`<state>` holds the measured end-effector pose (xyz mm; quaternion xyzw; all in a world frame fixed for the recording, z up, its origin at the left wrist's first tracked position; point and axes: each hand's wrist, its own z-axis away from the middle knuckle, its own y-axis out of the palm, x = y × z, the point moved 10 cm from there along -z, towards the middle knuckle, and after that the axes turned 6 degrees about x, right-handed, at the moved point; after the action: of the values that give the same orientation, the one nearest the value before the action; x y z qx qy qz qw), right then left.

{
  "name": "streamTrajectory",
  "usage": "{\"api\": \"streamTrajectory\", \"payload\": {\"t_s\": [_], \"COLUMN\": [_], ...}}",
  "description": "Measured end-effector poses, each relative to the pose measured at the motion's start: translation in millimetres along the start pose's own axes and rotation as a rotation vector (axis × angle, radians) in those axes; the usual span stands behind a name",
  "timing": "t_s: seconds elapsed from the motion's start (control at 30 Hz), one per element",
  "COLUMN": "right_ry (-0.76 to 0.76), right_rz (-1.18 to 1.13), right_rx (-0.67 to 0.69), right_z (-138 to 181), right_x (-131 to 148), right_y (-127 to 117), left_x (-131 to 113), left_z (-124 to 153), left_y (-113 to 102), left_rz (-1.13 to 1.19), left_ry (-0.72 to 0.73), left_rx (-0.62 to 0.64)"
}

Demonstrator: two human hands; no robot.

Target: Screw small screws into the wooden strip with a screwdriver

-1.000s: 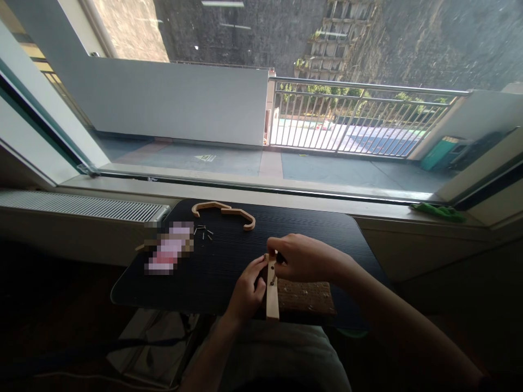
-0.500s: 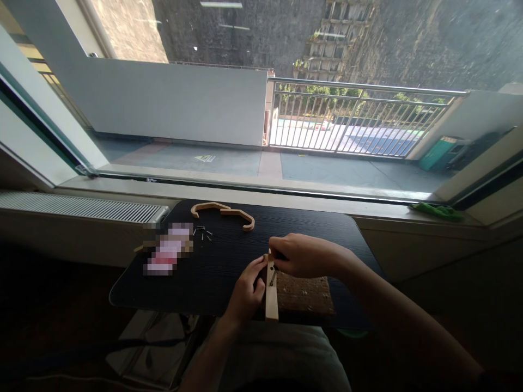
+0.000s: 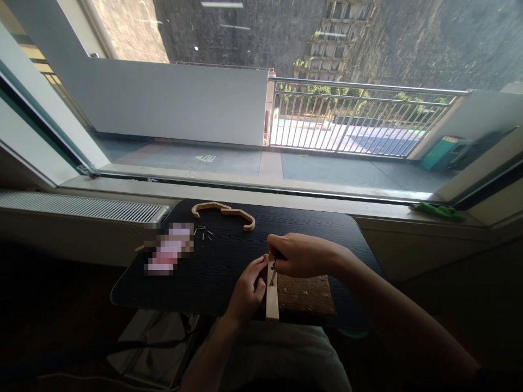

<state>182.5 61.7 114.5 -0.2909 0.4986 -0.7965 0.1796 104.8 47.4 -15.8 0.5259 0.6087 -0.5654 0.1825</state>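
Note:
A pale wooden strip (image 3: pixel 272 305) stands along the left edge of a brown, rough-faced board (image 3: pixel 306 294) at the table's near side. My left hand (image 3: pixel 245 288) grips the strip from the left, fingers near its far end and thumb lower down. Over the far end, my right hand (image 3: pixel 292 256) is closed around a screwdriver (image 3: pixel 273 273). Its thin shaft slants down to the strip's face, where small dark holes or screw heads show. The fist hides most of the handle.
On the black table (image 3: pixel 192 288) lie two curved wooden pieces (image 3: pixel 241 213), several loose screws (image 3: pixel 203 233) and a blurred pinkish packet (image 3: pixel 169 250). Behind are the window sill (image 3: pixel 229 195) and a radiator (image 3: pixel 81 207). A green cloth (image 3: pixel 437 211) lies on the sill.
My right fist has turned slightly at the screwdriver. My left hand, the strip and the board stay in place.

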Motion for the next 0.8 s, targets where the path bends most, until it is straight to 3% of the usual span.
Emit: {"api": "streamTrajectory", "payload": {"t_s": [0.57, 0.8], "right_ry": [0.007, 0.058], "right_rz": [-0.073, -0.007], "right_rx": [0.133, 0.085], "right_z": [0.0, -1.1], "right_x": [-6.9, -8.6], "right_y": [6.4, 2.1], "left_x": [1.8, 3.1], "left_z": [0.5, 0.7], "left_y": [0.1, 1.1], "left_rz": [0.046, 0.043], "left_ry": [-0.004, 0.013], "left_rx": [-0.003, -0.006]}}
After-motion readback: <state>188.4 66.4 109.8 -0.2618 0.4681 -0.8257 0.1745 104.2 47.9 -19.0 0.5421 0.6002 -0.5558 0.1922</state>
